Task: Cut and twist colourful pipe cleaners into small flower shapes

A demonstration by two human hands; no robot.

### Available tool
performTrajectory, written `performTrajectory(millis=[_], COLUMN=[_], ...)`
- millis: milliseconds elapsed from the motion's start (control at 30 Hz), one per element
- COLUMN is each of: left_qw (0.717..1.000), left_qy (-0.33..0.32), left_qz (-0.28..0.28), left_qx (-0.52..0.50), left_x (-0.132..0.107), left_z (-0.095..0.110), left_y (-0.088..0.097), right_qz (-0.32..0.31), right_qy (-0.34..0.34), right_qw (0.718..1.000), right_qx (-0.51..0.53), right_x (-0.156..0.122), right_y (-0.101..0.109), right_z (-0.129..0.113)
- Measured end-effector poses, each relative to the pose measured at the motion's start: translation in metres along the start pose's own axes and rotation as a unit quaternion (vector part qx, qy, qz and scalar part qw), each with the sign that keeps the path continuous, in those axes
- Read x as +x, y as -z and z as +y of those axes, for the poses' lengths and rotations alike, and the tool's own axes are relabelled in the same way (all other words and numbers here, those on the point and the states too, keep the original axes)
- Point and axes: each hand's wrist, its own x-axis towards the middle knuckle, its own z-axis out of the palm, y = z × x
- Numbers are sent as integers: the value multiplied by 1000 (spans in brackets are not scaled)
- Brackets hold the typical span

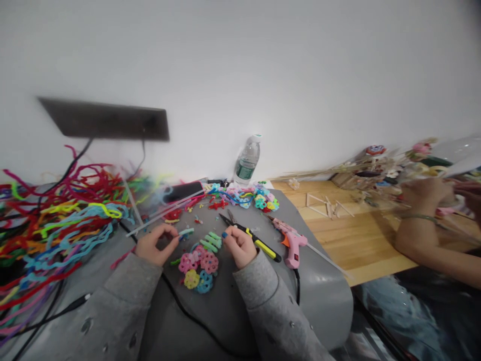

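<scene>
A person in a grey sleeve [131,288] works with two bare hands at a grey-covered table [319,306], seen from head height. The left hand [151,248] has its thumb and forefinger narrowed to a pinch on a short mint-green piece [187,231], which points toward the middle. The right hand [241,245], fingers curled, pinches a small blue piece [224,234] at its fingertips (it is too small and soft in focus to say quite what it is). On the table between the hands lie several green strips [211,242], side by side, and just below them a cluster of fuzzy flower shapes: pink flowers [209,261], a yellow flower [191,279] and a blue flower [205,282]. Just beyond the right hand rests a yellow-and-black tool [267,250], and to its right a pink glue gun [295,243]. A heap of bright fuzzy stems [75,220] spreads at the left. A clear bottle [247,163] with a green label stands near the pale wall [300,75], behind more colourful flower pieces [266,198]. At far right, over a wooden table [338,240], another person's forearm [424,245] shows, the hand blurred.
</scene>
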Motion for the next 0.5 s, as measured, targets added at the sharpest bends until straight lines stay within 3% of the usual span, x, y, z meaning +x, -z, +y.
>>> performTrajectory(millis=[233, 500], left_qw=[999, 994], left_qy=[-19, 34], left_qz=[-22, 69], left_qx=[14, 72], left_x=[-3, 0], left_z=[9, -5], left_y=[-8, 1], right_qz=[-8, 19], right_qy=[57, 62], right_qw=[998, 997], right_qx=[-40, -45], right_x=[4, 7], right_y=[-7, -11], right_z=[3, 6])
